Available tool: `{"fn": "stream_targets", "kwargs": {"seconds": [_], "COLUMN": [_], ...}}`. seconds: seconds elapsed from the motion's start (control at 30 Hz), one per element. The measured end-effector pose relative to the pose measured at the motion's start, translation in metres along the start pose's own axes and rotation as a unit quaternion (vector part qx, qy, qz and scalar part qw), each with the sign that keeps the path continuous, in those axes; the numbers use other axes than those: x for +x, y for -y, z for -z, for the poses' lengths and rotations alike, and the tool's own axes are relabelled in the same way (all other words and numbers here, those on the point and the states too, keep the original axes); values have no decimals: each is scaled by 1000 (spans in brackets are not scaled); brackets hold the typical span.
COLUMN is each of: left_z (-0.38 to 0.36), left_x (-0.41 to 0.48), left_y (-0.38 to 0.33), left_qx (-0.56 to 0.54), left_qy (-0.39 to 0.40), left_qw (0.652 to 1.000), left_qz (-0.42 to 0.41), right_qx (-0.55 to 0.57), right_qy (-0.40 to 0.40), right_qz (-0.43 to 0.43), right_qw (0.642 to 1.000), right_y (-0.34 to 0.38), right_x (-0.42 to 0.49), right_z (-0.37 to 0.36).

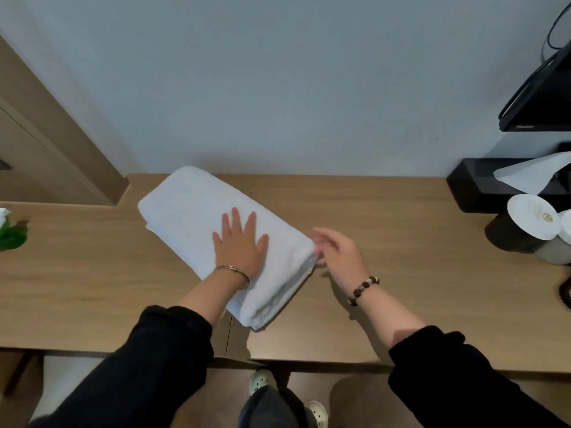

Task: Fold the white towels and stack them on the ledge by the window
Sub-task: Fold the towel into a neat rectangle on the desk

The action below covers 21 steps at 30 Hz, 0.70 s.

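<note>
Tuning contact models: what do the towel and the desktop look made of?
Folded white towel: soft terry-like cloth, matte; layered edges and rounded fold show. Long tan desktop: wood-grain surface, probably laminate, low sheen; straight streaks and a panel seam show.

The light-brown wood-grain table [386, 217] spans the view, with a seam running through its middle. A folded white cloth towel [191, 211] lies at its centre, slanting from 11 to 5 o'clock. At 3 o'clock sit a black rectangular tissue box [475, 193] and what seem to be dark cups with round white paper lids [531, 219]. At 9 o'clock stands a small green plant [10, 234].
</note>
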State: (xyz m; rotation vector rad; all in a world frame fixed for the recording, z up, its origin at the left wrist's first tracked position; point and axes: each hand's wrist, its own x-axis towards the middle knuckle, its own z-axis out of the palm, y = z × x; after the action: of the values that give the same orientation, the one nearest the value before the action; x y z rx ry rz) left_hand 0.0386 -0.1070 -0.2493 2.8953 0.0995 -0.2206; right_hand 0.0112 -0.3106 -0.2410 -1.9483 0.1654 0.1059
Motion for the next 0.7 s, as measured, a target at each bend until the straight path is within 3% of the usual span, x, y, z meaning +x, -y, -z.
{"fn": "stream_targets", "kwargs": {"seconds": [0.07, 0.17, 0.23, 0.33, 0.5, 0.57, 0.7], "left_z": [-15, -24, -27, -31, -43, -47, -51], "left_x": [-15, -20, -19, -18, -22, -21, -18], "left_y": [-10, -12, -13, -16, -14, -15, -20], "left_qx": [15, 15, 13, 14, 36, 39, 36], "left_qy": [-7, -15, -19, -28, -56, -63, -70], "left_qw": [1000, 1000, 1000, 999, 998, 997, 997], "left_qz": [-21, -18, -17, -13, -16, -15, -3], "right_qx": [-82, -138, -157, -180, -296, -259, -62], "right_qy": [-25, 101, 134, 123, 128, 119, 83], "right_qz": [28, -8, 14, 74, 147, 140, 11], "right_qw": [996, 985, 978, 973, 935, 948, 994], "right_y": [-13, -26, -28, -25, -40, -46, -54], "right_x": [5, 8, 12, 19, 31, 35, 41], "right_z": [18, 20, 7, -10, -12, -11, -12]}}
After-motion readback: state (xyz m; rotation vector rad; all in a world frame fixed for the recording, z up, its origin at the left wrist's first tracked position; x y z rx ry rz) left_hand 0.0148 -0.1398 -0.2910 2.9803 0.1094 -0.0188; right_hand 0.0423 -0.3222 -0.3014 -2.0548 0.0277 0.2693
